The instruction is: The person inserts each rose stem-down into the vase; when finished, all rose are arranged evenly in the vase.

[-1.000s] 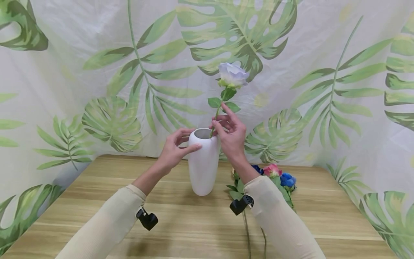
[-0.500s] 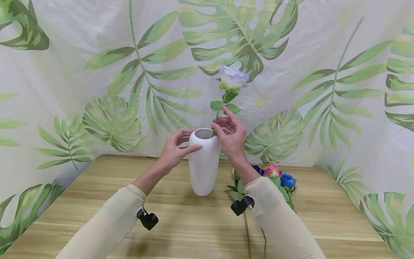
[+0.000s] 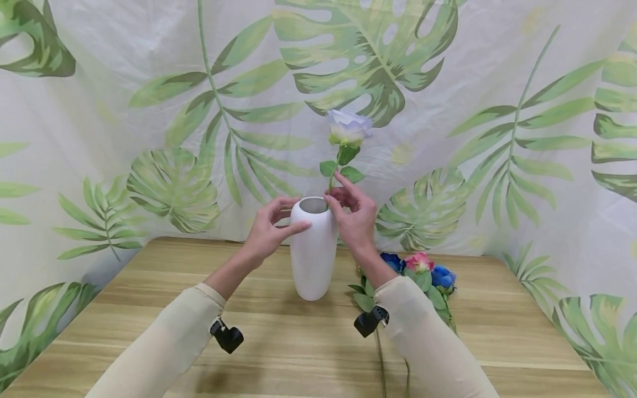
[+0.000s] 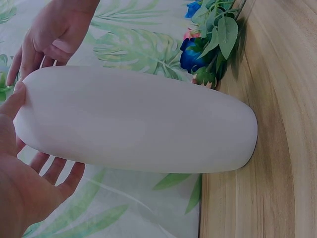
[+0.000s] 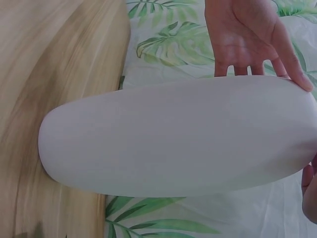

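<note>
A tall white vase (image 3: 313,254) stands upright on the wooden table (image 3: 239,326). My left hand (image 3: 269,229) holds it near the mouth, thumb on the front and fingers round the far left side. At the right of the rim, my right hand (image 3: 355,215) pinches the green stem of a pale lavender-white artificial rose (image 3: 349,128). The stem's lower end goes down into the vase mouth and is hidden there. In the left wrist view the vase (image 4: 133,119) fills the middle, with my left hand's thumb and fingers on either side of it.
Right of the vase lie several artificial flowers, among them a pink one (image 3: 419,261) and a bright blue one (image 3: 443,277). Their long stems run toward the front edge, partly under my right forearm. A leaf-printed cloth (image 3: 423,182) hangs behind the table.
The rose has come lower, its stem deeper in the vase, and shifted slightly left. My right hand has moved down a little with it. My left hand and the vase stay still.
</note>
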Motion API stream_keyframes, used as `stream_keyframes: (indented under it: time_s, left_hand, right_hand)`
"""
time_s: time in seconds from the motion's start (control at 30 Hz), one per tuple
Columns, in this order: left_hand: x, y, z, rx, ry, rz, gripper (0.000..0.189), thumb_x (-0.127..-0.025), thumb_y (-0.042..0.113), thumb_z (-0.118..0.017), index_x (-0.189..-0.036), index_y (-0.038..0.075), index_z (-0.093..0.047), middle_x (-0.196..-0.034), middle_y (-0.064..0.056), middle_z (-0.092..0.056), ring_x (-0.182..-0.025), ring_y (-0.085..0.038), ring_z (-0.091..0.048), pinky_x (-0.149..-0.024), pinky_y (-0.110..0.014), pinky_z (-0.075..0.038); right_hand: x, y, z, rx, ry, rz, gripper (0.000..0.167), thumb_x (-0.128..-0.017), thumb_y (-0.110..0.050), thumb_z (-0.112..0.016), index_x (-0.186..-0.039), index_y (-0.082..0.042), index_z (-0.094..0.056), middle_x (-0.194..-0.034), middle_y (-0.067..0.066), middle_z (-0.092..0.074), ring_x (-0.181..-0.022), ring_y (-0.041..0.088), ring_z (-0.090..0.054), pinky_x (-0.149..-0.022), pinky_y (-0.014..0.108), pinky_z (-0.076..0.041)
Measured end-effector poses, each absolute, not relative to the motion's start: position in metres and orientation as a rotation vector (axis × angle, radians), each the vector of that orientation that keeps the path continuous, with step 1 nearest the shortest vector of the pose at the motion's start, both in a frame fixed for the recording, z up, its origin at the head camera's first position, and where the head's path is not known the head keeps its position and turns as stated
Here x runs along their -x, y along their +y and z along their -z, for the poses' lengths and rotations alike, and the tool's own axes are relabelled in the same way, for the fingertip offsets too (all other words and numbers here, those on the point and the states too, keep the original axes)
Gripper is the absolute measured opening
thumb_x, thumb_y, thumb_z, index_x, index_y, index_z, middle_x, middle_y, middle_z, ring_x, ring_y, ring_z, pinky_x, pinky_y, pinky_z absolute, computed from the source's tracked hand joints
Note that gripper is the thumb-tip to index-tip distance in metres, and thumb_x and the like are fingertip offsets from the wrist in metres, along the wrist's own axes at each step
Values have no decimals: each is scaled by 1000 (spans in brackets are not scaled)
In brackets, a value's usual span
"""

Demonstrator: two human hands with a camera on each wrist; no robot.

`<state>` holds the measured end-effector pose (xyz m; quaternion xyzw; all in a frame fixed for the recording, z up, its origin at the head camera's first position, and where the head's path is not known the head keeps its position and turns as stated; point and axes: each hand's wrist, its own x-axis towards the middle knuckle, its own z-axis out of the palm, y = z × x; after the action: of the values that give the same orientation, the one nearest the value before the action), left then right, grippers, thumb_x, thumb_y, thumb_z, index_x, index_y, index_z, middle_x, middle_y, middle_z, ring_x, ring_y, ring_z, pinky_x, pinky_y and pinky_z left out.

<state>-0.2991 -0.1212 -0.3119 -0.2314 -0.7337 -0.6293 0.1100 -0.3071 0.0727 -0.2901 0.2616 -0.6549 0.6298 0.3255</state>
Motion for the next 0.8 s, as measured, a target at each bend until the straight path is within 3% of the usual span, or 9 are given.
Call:
stream_keyframes:
  time_s: [0.43, 0.8]
  left_hand:
    - [301, -120, 313, 671, -2146, 1850, 48, -91, 5, -78, -135, 0, -60, -145, -14, -58, -129, -36, -59, -97, -51, -56]
    - [300, -121, 313, 674, -2153, 1839, 48, -91, 4, -78, -135, -1, -59, -146, -15, -57, -129, -37, -59, -97, -51, -56]
  right_hand:
    - [306, 70, 299, -614, -1728, -1619, 28, -94, 3, -72, -122, 4, -70, -100, 24, -74, -95, 35, -68, -73, 26, -49]
    - [299, 73, 301, -563, -1796, -1622, 21, -94, 1, -72, -114, 3, -72, -100, 18, -72, -94, 21, -64, -75, 26, -49]
